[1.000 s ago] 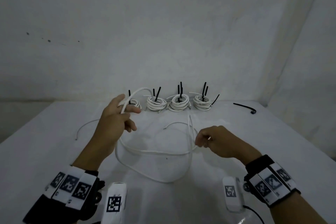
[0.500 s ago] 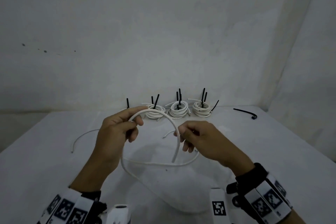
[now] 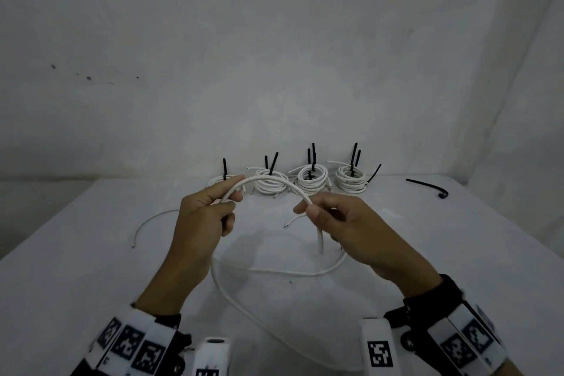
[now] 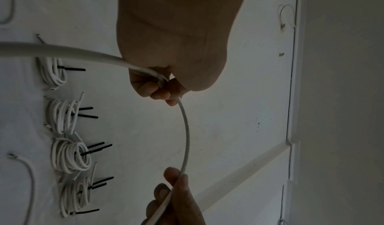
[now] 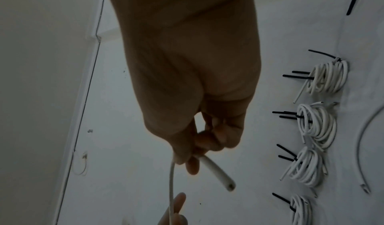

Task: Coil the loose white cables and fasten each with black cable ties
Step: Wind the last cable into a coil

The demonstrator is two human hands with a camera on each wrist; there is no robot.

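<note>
A loose white cable (image 3: 268,181) arches in the air between both hands above the table (image 3: 76,268). My left hand (image 3: 235,192) pinches one side of the arch between thumb and forefinger. My right hand (image 3: 308,209) pinches the other side, and the cable's cut end (image 3: 320,241) hangs just below it. The rest of the cable lies in a wide loop (image 3: 274,272) on the table under the hands. The left wrist view shows the left hand (image 4: 162,87) gripping the cable (image 4: 187,138). In the right wrist view the right hand (image 5: 191,159) holds the cable near its end (image 5: 220,174).
Several tied white coils (image 3: 311,181) with black tie tails stand in a row against the back wall; the leftmost is partly behind my left hand. One loose black cable tie (image 3: 427,187) lies at the back right. A thin loose white cable (image 3: 152,218) lies at the left.
The right hand rose from the table and moved left with the cable's end, close to the left hand. The cable now arches between them. The left hand shifted slightly.
</note>
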